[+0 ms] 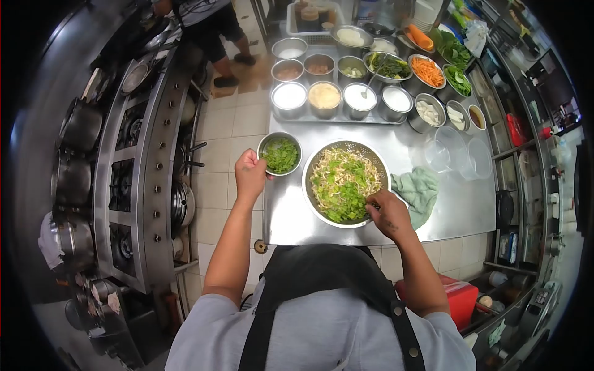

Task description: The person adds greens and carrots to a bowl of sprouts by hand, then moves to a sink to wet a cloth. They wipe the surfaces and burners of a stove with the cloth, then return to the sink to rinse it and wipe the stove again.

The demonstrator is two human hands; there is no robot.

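Note:
My left hand (250, 175) grips the rim of a small steel bowl (297, 166) holding chopped green herbs (280, 154), at the left edge of the steel table (284, 213). To its right sits a larger perforated steel colander (307, 204) with bean sprouts (328, 173) and cut greens (349, 207). My right hand (388, 213) is at the colander's lower right side, its fingers closed over the rim and the edge of the greens. What those fingertips hold, if anything, is hidden. A green cloth (421, 188) lies just right of the colander.
Steel containers of white powder (289, 96), shredded carrot (427, 71) and other foods line the table's back. Clear plastic tubs (445, 148) stand at the right. A stove (133, 167) is to the left; another person (213, 37) stands beyond it.

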